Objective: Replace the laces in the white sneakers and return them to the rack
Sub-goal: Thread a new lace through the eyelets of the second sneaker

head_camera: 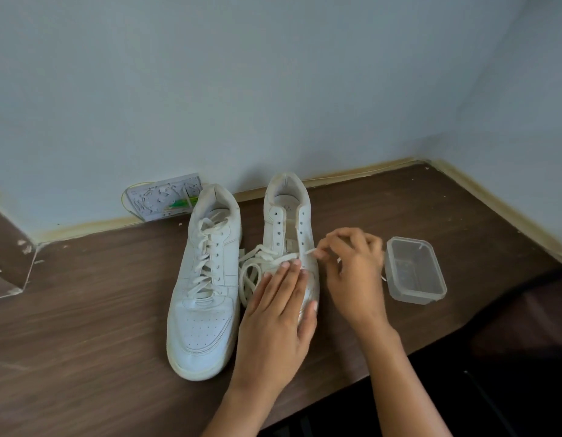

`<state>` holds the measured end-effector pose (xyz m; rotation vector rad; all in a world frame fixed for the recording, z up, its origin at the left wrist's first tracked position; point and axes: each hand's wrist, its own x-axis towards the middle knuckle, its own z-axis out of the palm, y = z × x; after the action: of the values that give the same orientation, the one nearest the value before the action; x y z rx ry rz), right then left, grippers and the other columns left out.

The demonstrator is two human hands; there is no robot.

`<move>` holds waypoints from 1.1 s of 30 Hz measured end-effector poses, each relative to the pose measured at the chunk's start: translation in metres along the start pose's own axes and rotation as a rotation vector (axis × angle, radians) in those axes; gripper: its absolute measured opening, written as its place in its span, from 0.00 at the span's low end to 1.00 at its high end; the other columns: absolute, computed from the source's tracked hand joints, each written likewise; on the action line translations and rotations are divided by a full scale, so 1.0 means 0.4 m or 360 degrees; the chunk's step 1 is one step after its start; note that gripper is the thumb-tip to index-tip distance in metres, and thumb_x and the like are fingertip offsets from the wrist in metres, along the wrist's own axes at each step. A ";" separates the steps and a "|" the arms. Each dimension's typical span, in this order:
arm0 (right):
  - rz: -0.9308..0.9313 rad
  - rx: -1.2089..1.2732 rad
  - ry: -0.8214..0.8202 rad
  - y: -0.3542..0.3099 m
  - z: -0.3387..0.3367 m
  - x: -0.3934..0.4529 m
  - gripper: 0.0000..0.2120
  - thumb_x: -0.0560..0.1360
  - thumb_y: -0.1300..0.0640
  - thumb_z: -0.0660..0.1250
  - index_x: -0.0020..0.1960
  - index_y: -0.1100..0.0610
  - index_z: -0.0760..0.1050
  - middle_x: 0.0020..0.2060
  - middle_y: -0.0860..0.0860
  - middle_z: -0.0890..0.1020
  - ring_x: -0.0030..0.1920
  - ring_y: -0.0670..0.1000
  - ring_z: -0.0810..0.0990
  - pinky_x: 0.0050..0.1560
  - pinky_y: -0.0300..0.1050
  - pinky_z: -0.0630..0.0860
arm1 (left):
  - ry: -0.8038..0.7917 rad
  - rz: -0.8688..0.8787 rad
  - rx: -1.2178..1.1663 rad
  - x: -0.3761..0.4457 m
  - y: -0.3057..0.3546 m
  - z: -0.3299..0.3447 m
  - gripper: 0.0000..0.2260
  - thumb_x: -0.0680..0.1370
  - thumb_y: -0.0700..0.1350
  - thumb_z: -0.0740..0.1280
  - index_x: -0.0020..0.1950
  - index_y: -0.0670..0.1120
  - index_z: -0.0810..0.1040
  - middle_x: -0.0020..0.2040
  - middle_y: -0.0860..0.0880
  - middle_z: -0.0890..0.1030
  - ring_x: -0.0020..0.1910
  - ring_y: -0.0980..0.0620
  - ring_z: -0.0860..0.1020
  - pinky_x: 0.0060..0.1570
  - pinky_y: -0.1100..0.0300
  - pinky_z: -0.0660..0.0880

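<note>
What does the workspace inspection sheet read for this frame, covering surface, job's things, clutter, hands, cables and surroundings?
Surface: dark wood-grain table.
Job's things: laced sneaker on the left; right sneaker with upper eyelets empty; loose lace trailing between them.
Clutter: clear plastic container, looks empty; patterned card against the wall.
Hands: left hand rests flat on the right sneaker; right hand pinches the lace tip.
Cables: nothing seen.
Surroundings: pale blue wall, corner at right; rack not in view.

My head camera looks forward and down, close over the desk's [84, 326] near edge, toward its far right corner.
</note>
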<state>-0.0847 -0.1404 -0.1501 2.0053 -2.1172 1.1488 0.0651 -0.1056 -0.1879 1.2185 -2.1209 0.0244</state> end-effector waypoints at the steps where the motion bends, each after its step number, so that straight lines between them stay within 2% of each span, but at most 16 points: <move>1: 0.0099 0.0001 0.0122 0.011 -0.007 0.004 0.06 0.76 0.61 0.69 0.48 0.52 0.80 0.52 0.48 0.76 0.55 0.49 0.64 0.52 0.45 0.65 | -0.0049 0.0000 0.0035 -0.006 0.006 0.003 0.21 0.82 0.50 0.58 0.71 0.42 0.74 0.73 0.46 0.72 0.74 0.51 0.66 0.72 0.51 0.64; 4: 0.0502 0.0054 0.0542 0.055 -0.050 0.015 0.04 0.77 0.62 0.67 0.49 0.56 0.79 0.53 0.53 0.77 0.54 0.57 0.70 0.49 0.46 0.66 | -0.0149 0.0020 0.0105 -0.015 0.009 0.003 0.22 0.84 0.51 0.54 0.74 0.42 0.69 0.76 0.46 0.67 0.77 0.50 0.62 0.73 0.50 0.61; 7: 0.0756 0.0025 0.0665 0.083 -0.074 0.010 0.05 0.79 0.56 0.66 0.52 0.56 0.77 0.57 0.53 0.74 0.58 0.57 0.68 0.51 0.54 0.73 | -0.0180 -0.0005 0.0106 -0.014 0.006 0.002 0.23 0.84 0.52 0.53 0.76 0.42 0.67 0.77 0.47 0.64 0.78 0.51 0.59 0.73 0.50 0.60; 9: 0.0695 -0.0050 0.0616 0.073 -0.066 0.010 0.07 0.79 0.53 0.65 0.54 0.56 0.76 0.60 0.53 0.73 0.60 0.58 0.67 0.54 0.56 0.73 | -0.0178 -0.0038 0.0090 -0.014 0.010 0.002 0.24 0.84 0.52 0.54 0.77 0.42 0.65 0.78 0.46 0.63 0.78 0.51 0.58 0.74 0.50 0.59; 10: 0.0588 -0.0056 0.0546 0.060 -0.057 0.012 0.09 0.79 0.52 0.66 0.56 0.55 0.75 0.61 0.54 0.72 0.61 0.58 0.67 0.57 0.53 0.70 | -0.0179 -0.0052 0.0091 -0.013 0.011 0.001 0.24 0.83 0.52 0.54 0.77 0.42 0.64 0.79 0.46 0.61 0.79 0.50 0.57 0.74 0.50 0.58; 12: 0.0323 -0.0027 0.0264 0.028 -0.037 0.015 0.15 0.78 0.47 0.67 0.61 0.52 0.73 0.64 0.54 0.71 0.63 0.57 0.66 0.59 0.43 0.58 | -0.0178 -0.0077 0.0113 -0.009 0.012 -0.002 0.26 0.83 0.52 0.54 0.78 0.41 0.61 0.80 0.46 0.59 0.79 0.49 0.54 0.75 0.50 0.56; 13: 0.0202 -0.0007 0.0087 0.014 -0.026 0.013 0.17 0.77 0.45 0.67 0.63 0.49 0.72 0.65 0.52 0.70 0.64 0.55 0.64 0.59 0.42 0.57 | -0.0178 -0.0095 0.0131 -0.007 0.010 -0.003 0.27 0.83 0.53 0.54 0.78 0.41 0.60 0.80 0.46 0.57 0.79 0.49 0.53 0.75 0.49 0.55; 15: 0.0018 0.0025 -0.0193 -0.009 -0.007 0.005 0.14 0.77 0.45 0.67 0.61 0.44 0.74 0.65 0.47 0.69 0.65 0.50 0.59 0.60 0.45 0.61 | -0.0174 -0.0150 0.0160 -0.005 0.007 -0.006 0.29 0.82 0.55 0.55 0.79 0.40 0.57 0.80 0.45 0.54 0.80 0.48 0.51 0.77 0.50 0.51; 17: -0.0038 0.0076 -0.0287 -0.026 0.006 -0.006 0.07 0.78 0.48 0.66 0.56 0.44 0.76 0.62 0.43 0.70 0.63 0.46 0.57 0.61 0.47 0.64 | -0.0181 -0.0211 0.0172 -0.007 0.008 -0.006 0.31 0.82 0.56 0.55 0.79 0.40 0.55 0.81 0.44 0.53 0.80 0.48 0.51 0.77 0.50 0.50; 21: -0.0063 -0.0030 -0.0177 -0.018 0.005 0.003 0.04 0.78 0.57 0.65 0.50 0.49 0.76 0.56 0.44 0.74 0.60 0.49 0.62 0.57 0.44 0.61 | -0.0183 -0.0315 0.0153 -0.011 0.018 -0.001 0.32 0.82 0.57 0.54 0.79 0.39 0.55 0.80 0.42 0.53 0.80 0.46 0.51 0.76 0.49 0.53; 24: 0.0361 0.0031 0.0154 0.052 -0.026 0.021 0.10 0.77 0.66 0.63 0.49 0.50 0.73 0.50 0.45 0.73 0.58 0.55 0.70 0.52 0.42 0.62 | -0.0198 -0.0326 0.0119 -0.010 0.017 0.000 0.32 0.82 0.57 0.54 0.79 0.39 0.55 0.80 0.42 0.53 0.80 0.47 0.50 0.76 0.49 0.53; 26: 0.0684 0.0085 0.0439 0.092 -0.061 0.023 0.05 0.79 0.63 0.64 0.51 0.54 0.73 0.52 0.49 0.74 0.58 0.57 0.70 0.50 0.45 0.66 | -0.0205 -0.0329 0.0085 -0.009 0.016 -0.001 0.32 0.82 0.57 0.54 0.80 0.40 0.54 0.81 0.42 0.52 0.80 0.48 0.49 0.76 0.50 0.52; 28: 0.0813 0.0042 0.0523 0.097 -0.077 0.017 0.03 0.79 0.57 0.66 0.52 0.55 0.73 0.58 0.52 0.74 0.59 0.53 0.66 0.51 0.48 0.69 | -0.0200 -0.0338 0.0009 -0.007 0.016 -0.002 0.33 0.81 0.58 0.54 0.80 0.40 0.51 0.81 0.43 0.49 0.80 0.48 0.48 0.76 0.51 0.50; 29: 0.0766 0.0046 0.0515 0.092 -0.074 0.017 0.04 0.78 0.55 0.67 0.52 0.54 0.74 0.59 0.52 0.73 0.59 0.52 0.65 0.53 0.48 0.68 | -0.0195 -0.0334 -0.0044 -0.006 0.014 -0.004 0.34 0.81 0.58 0.55 0.80 0.40 0.50 0.81 0.43 0.48 0.80 0.48 0.47 0.76 0.51 0.49; 31: 0.0490 0.0092 0.0384 0.066 -0.060 0.019 0.09 0.77 0.50 0.68 0.55 0.52 0.75 0.61 0.51 0.73 0.62 0.52 0.67 0.57 0.41 0.59 | -0.0195 -0.0308 -0.0152 0.003 0.004 -0.008 0.37 0.80 0.61 0.56 0.81 0.41 0.47 0.81 0.44 0.45 0.80 0.48 0.44 0.77 0.53 0.46; 33: 0.0198 0.0153 0.0039 0.039 -0.039 0.018 0.15 0.76 0.42 0.65 0.59 0.49 0.75 0.60 0.45 0.73 0.64 0.50 0.66 0.58 0.39 0.57 | -0.0196 -0.0300 -0.0224 0.019 -0.011 -0.009 0.40 0.79 0.64 0.55 0.81 0.43 0.44 0.81 0.45 0.42 0.80 0.49 0.42 0.77 0.54 0.43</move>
<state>-0.1066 -0.1400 -0.1427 1.9091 -2.2450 1.3101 0.0679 -0.1125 -0.1821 1.3590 -2.0632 -0.2850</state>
